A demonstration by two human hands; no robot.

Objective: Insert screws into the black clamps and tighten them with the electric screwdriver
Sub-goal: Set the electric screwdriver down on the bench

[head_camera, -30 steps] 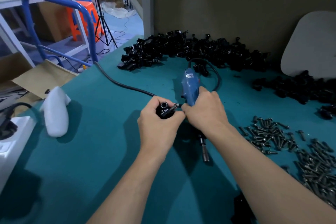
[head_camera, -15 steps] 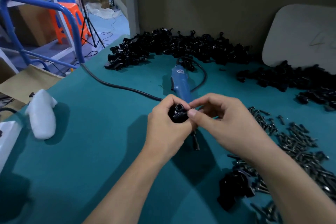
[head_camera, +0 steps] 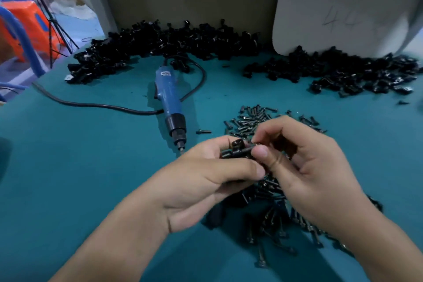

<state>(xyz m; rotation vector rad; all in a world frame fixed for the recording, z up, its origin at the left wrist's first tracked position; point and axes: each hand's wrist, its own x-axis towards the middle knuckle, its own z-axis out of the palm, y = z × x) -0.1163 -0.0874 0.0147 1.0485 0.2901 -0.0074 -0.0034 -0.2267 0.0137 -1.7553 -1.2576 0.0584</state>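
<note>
We see a teal surface (head_camera: 68,178) w/ the blue electric screwdriver (head_camera: 168,96) lying flat, its cord (head_camera: 91,105) trailing left, black clamps (head_camera: 174,41) heaped at back, screws (head_camera: 251,117) scattered on right.

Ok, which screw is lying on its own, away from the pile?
The lone screw beside the tip of the electric screwdriver, on bare table; the other loose ones lie heaped in the screw pile further right.

Bare mat (head_camera: 75,158) left, screwdriver (head_camera: 168,96) ahead — screws (head_camera: 250,119) right
</note>
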